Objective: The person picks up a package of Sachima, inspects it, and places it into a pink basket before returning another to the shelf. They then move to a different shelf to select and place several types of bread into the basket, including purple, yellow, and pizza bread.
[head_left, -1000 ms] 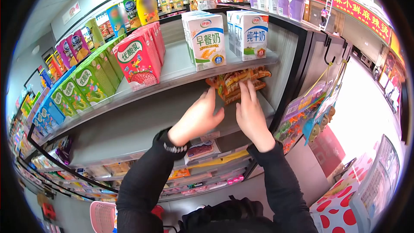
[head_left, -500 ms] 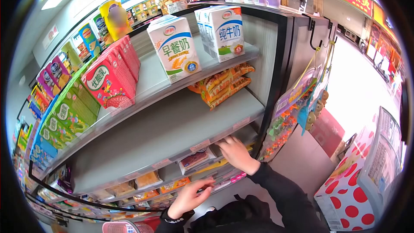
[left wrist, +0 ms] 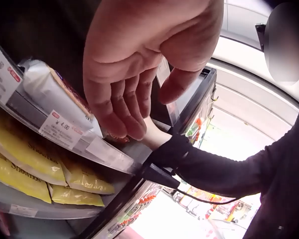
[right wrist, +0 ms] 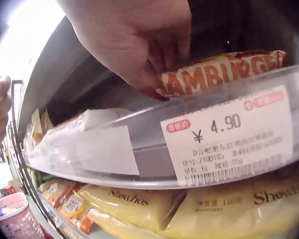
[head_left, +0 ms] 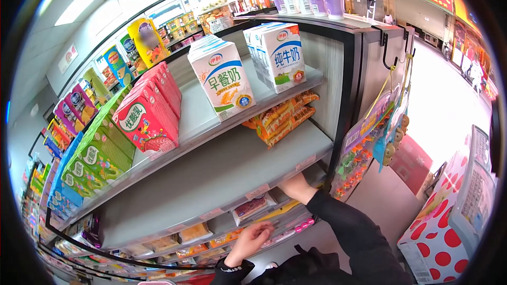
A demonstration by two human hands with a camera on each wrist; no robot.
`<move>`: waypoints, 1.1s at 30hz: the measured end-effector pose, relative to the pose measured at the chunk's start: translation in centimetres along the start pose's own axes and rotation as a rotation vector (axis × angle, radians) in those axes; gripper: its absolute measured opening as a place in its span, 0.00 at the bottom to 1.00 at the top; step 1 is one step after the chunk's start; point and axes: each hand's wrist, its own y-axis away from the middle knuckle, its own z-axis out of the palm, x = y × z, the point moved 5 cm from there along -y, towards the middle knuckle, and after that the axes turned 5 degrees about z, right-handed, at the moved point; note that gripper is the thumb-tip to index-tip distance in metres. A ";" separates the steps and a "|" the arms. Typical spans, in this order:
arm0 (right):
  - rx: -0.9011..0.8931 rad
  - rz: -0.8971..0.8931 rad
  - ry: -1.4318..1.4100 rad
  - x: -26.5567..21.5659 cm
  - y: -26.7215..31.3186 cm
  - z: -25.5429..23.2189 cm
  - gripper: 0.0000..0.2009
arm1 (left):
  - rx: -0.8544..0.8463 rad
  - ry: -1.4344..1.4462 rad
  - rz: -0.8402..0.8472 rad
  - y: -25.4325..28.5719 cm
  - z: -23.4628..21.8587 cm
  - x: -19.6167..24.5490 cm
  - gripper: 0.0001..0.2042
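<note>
My right hand (head_left: 297, 188) reaches under the bare middle shelf (head_left: 222, 166) into the level below, its fingers hidden in the head view. In the right wrist view, that hand (right wrist: 139, 45) pinches the left end of an orange-lettered hamburger packet (right wrist: 214, 74), behind a price tag (right wrist: 229, 134). My left hand (head_left: 252, 241) hangs in front of the lower shelves, fingers loosely curled and holding nothing; the left wrist view shows its palm (left wrist: 144, 59) near a white packet (left wrist: 57, 94).
Milk cartons (head_left: 222, 82) and pink drink boxes (head_left: 148, 116) stand on the top shelf. Orange packets (head_left: 282, 119) lie at the middle shelf's right end. Yellow bags (left wrist: 27, 154) fill a lower level. Hanging goods (head_left: 364, 148) line the shelf's right side.
Both hands have dropped from the orange packets on the middle shelf to the lower levels. The right hand has gone deeper under the shelf; the head view has shifted.
</note>
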 end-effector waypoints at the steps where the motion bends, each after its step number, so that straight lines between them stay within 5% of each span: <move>1: -0.017 -0.037 0.122 0.2 0.3 -0.3 0.13 | 0.004 0.081 0.023 -0.6 0.1 -0.3 0.18; 4: -0.043 -0.107 0.384 -1.4 1.9 -2.9 0.12 | 0.014 0.223 -0.002 -3.1 0.6 -0.4 0.19; 13: 0.096 -0.227 0.213 -6.6 5.7 -6.1 0.08 | 0.129 0.959 -0.119 -10.8 2.3 -1.2 0.14; 24: -0.218 -0.388 0.141 -10.2 10.7 -6.0 0.11 | 0.332 0.769 -0.019 -4.1 1.2 -0.6 0.20; 33: -0.223 0.193 -0.370 -5.8 10.1 -7.3 0.23 | 0.319 0.771 0.046 4.1 -0.6 -2.7 0.31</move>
